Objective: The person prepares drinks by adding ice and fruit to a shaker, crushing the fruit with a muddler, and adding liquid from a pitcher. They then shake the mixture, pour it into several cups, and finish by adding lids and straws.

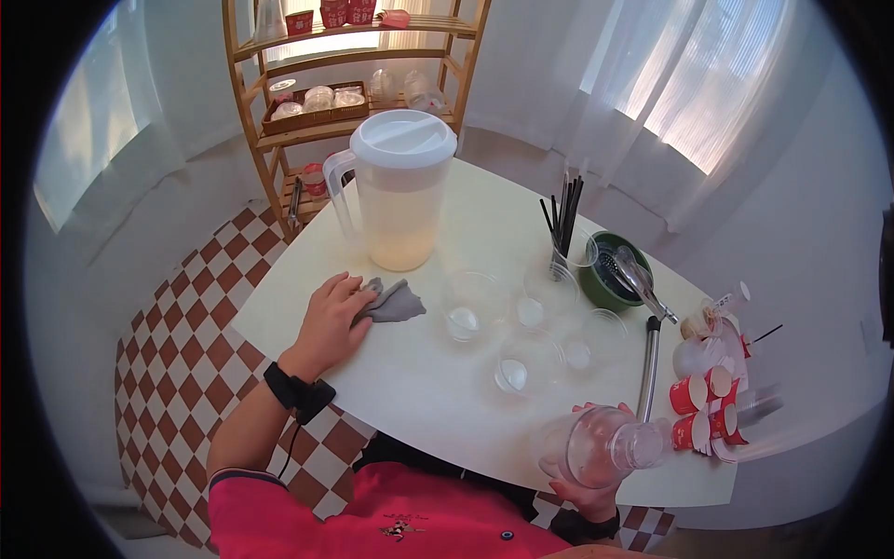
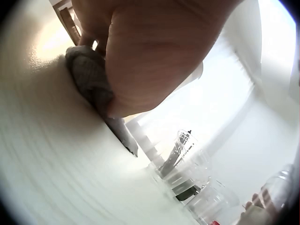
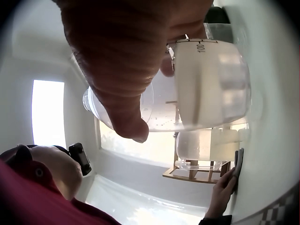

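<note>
My left hand point(image 1: 332, 321) rests on a crumpled grey cloth point(image 1: 399, 303) on the white table, left of several clear cups; in the left wrist view its fingers point(image 2: 136, 61) press on the cloth point(image 2: 86, 75). My right hand point(image 1: 589, 498) grips a clear plastic bottle or shaker point(image 1: 598, 447) near the table's front edge. In the right wrist view the thumb point(image 3: 129, 124) and fingers curl round this vessel point(image 3: 211, 84), which shows a 100 marking and stands close to the tabletop.
A lidded pitcher point(image 1: 400, 196) of pale liquid stands behind the cloth. Clear cups point(image 1: 512, 373) occupy the middle. Black straws point(image 1: 564, 219), a green bowl point(image 1: 615, 289), a metal tool point(image 1: 649, 368) and red paper cups point(image 1: 689, 395) stand at the right; a wooden shelf point(image 1: 358, 128) is behind.
</note>
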A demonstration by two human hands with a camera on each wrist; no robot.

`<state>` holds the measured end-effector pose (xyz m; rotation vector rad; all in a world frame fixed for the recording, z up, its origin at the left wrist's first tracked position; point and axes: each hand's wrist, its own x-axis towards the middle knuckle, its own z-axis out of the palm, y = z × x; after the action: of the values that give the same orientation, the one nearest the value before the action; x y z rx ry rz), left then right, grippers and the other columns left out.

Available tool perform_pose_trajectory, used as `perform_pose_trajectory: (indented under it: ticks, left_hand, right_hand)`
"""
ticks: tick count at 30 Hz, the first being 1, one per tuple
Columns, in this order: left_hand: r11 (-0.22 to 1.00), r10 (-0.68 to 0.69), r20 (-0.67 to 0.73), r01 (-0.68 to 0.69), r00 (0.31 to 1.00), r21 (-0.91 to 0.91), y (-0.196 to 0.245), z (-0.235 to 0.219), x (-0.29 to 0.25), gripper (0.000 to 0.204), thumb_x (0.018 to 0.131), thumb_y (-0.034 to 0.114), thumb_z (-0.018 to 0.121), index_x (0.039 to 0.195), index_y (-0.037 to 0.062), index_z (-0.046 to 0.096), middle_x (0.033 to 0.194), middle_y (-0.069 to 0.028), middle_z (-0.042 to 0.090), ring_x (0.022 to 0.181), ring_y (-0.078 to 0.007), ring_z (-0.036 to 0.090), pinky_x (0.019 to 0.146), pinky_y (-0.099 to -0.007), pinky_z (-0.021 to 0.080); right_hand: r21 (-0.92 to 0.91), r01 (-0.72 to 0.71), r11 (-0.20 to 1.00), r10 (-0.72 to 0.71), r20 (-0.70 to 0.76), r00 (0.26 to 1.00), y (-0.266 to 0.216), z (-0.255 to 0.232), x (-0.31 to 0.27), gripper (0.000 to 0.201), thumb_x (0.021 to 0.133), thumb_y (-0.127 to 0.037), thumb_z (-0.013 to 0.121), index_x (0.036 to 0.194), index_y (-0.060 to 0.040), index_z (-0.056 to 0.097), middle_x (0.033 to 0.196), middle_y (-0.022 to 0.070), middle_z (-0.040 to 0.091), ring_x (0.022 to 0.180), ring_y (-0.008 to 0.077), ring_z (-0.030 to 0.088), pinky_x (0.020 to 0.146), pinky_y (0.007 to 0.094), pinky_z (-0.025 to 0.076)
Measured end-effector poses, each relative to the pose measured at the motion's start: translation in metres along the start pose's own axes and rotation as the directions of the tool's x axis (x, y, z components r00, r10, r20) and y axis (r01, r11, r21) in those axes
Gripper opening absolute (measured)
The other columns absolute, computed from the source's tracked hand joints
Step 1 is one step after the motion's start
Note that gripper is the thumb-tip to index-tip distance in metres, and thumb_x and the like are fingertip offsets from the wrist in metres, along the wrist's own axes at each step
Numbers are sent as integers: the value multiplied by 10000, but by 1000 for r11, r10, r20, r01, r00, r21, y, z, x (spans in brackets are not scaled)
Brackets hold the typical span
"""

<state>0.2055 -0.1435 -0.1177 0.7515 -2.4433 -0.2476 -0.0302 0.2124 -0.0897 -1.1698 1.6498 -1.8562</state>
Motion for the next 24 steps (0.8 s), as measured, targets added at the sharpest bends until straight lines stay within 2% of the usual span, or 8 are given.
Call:
perform_pose_trajectory:
  ticks: [2,4,7,9,12,17,20,24]
  left_hand:
    - [996,91,-58,-90,994,8,32,-20,-4,408,748,72,777,1150,85,704,1319,-140,599,1291,-372,521,1056,-478,432]
    - [924,171,-19,-167,985,-343,68,-26,-12,442,753,124,819,1176,83,696,1333,-151,595,1298,-358,520,1073,-459,434]
    - [525,390,240,-1,889,-851,127,-4,-21,902,787,253,866,1521,68,376,1483,-174,467,1355,-348,476,1136,-432,401]
    - [307,450,299,168,842,-937,157,19,-22,1067,761,302,888,1572,67,237,1525,-184,413,1401,-329,435,1159,-422,381]
    - [135,406,247,209,880,-969,177,36,-13,1153,728,325,911,1586,82,180,1532,-184,403,1414,-316,428,1156,-417,386]
    - [200,425,286,219,859,-955,174,38,-15,1140,708,318,923,1575,85,221,1514,-172,427,1383,-309,471,1133,-409,411]
    - [212,403,297,228,866,-950,168,40,-22,1109,697,300,929,1555,83,262,1487,-161,461,1357,-305,499,1118,-408,426]
    - [253,400,282,190,872,-949,159,33,-27,1084,657,260,953,1519,81,321,1449,-152,495,1326,-301,527,1100,-403,443]
  right_hand:
    - [47,-10,999,8,50,999,0,3,5,1312,538,-207,997,1531,-51,154,1414,183,483,1286,306,527,1097,461,440]
    - [116,-64,991,56,73,996,-5,10,10,1307,537,-197,998,1528,-54,158,1420,185,481,1285,301,531,1093,457,446]
    - [183,-98,978,70,152,986,-10,25,25,1300,529,-191,1003,1521,-50,174,1419,175,482,1288,285,530,1091,448,448]
    - [192,-89,977,51,195,979,-10,33,30,1290,527,-192,1006,1515,-44,190,1418,164,481,1289,273,527,1092,441,446]
    - [199,-84,976,44,197,979,-8,38,32,1272,531,-197,1006,1509,-36,208,1421,149,473,1294,260,520,1095,433,442]
    - [157,-102,982,65,224,972,-13,36,33,1269,531,-222,1015,1507,-28,227,1438,156,455,1316,264,504,1101,429,436]
    - [9,36,999,-37,298,954,-15,38,38,1289,524,-251,1029,1509,-14,233,1456,183,451,1331,286,502,1106,432,431]
    - [55,118,992,-130,367,921,-12,40,41,1228,591,-388,992,1504,8,272,1453,217,468,1327,319,516,1097,438,434]
